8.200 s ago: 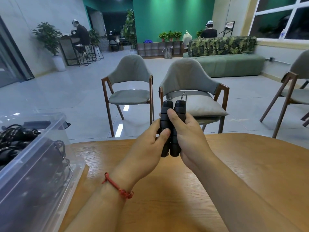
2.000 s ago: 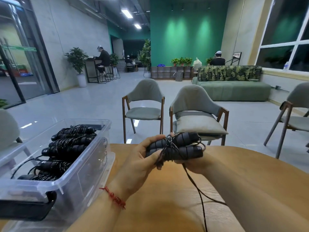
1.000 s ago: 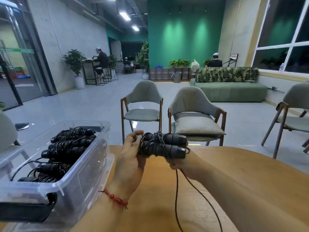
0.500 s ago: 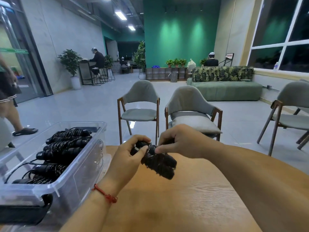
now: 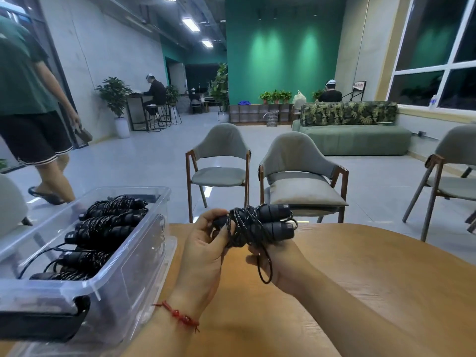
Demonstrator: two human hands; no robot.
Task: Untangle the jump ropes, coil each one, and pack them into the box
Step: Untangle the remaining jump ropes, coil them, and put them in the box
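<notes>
Coiled jump rope held above worktop, just right of the box. Grip of left hand clamped on the handle ends nearest the box. Grip of right hand closed under the bundle, far side from the box; loose cord loop hangs over its palm. Inside the box: more wound ropes.
</notes>
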